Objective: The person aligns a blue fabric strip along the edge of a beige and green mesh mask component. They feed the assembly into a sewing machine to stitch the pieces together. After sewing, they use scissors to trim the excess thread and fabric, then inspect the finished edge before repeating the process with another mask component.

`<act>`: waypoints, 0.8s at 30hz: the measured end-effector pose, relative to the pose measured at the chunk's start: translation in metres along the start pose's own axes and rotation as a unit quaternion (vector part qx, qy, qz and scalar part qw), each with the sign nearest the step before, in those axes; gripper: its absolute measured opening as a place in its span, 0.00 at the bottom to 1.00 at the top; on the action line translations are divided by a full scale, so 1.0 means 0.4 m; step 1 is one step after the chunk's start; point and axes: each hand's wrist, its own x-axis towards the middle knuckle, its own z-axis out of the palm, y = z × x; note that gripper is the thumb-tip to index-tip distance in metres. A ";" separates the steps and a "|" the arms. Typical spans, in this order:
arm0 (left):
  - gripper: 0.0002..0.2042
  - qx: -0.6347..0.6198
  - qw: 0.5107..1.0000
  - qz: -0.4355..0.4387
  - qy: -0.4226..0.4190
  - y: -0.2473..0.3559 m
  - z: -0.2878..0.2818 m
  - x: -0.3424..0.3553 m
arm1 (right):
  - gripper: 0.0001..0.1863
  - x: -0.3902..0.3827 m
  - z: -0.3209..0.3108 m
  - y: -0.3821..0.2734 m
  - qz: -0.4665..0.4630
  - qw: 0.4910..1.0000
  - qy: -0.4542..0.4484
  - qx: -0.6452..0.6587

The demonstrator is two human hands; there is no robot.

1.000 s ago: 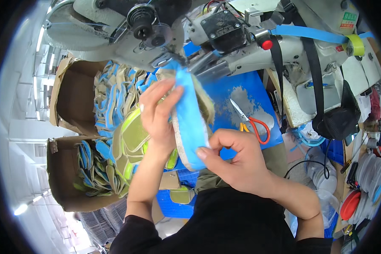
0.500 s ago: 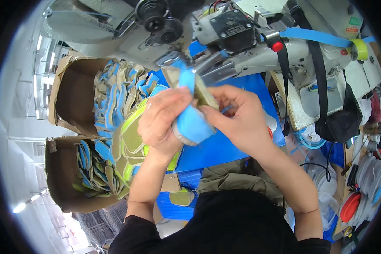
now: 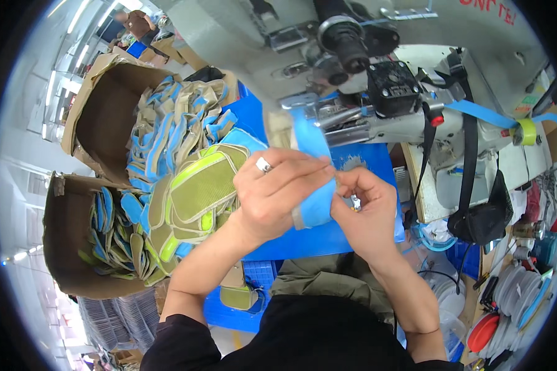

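A blue and beige fabric piece (image 3: 319, 209) is held up in front of the sewing machine (image 3: 346, 127), its upper end close beneath the machine's needle area. My left hand (image 3: 281, 191), with a ring on one finger, is closed over the piece from the left. On the other side, my right hand (image 3: 370, 213) pinches the piece's right edge between thumb and fingers. Something small and shiny shows inside the right hand's curled fingers; its kind cannot be made out. Left of my hands lies a pile of olive and lime-edged fabric pieces (image 3: 204, 190).
Two cardboard boxes (image 3: 74, 232) stand at the left, with blue and beige pieces (image 3: 173, 130) heaped beside the far one. Blue tape (image 3: 476, 111) runs through a yellow guide at the right. A black pouch (image 3: 483, 219) hangs by straps. Far left, a person (image 3: 137, 26) stands.
The view has shifted, bringing the machine head further in. My left hand now lies across the fabric piece, and my right fingers have closed in at its edge.
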 end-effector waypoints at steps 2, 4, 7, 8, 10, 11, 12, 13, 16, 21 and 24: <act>0.15 0.001 1.000 0.002 -0.013 -0.004 -0.008 -0.001 | 0.07 -0.006 0.001 0.003 -0.014 1.000 -0.003 -0.003; 0.14 -0.001 1.000 0.011 -0.020 -0.008 -0.013 0.006 | 0.07 0.004 0.004 0.003 -0.025 1.000 -0.001 -0.007; 0.14 0.009 1.000 0.007 -0.012 -0.034 -0.005 0.026 | 0.07 0.030 0.014 0.011 -0.024 1.000 0.005 -0.010; 0.14 0.013 1.000 0.012 -0.012 -0.045 -0.004 0.031 | 0.07 0.045 0.023 0.014 -0.018 1.000 0.010 -0.003; 0.14 0.015 1.000 0.019 -0.009 -0.066 0.006 0.036 | 0.07 0.071 0.031 0.016 -0.023 1.000 0.020 -0.005; 0.14 0.015 1.000 0.024 -0.002 -0.072 0.011 0.038 | 0.08 0.084 0.034 0.015 -0.034 0.999 0.023 -0.013; 0.14 0.018 0.999 0.027 0.002 -0.075 0.012 0.037 | 0.08 0.093 0.039 0.015 -0.044 0.999 0.022 -0.019; 0.13 0.021 0.999 0.030 0.007 -0.079 0.013 0.036 | 0.08 0.095 0.043 0.007 -0.048 0.998 0.028 -0.029; 0.14 0.024 0.998 0.048 0.024 -0.095 0.020 0.031 | 0.10 0.095 0.043 -0.009 -0.082 0.994 0.048 -0.063; 0.14 -0.071 0.995 -0.044 0.057 -0.088 0.029 -0.011 | 0.14 0.094 0.036 0.000 -0.182 0.973 0.067 -0.124; 0.14 -0.132 0.982 -0.085 0.109 -0.099 0.045 -0.044 | 0.15 0.094 0.043 0.006 -0.196 0.972 0.070 -0.111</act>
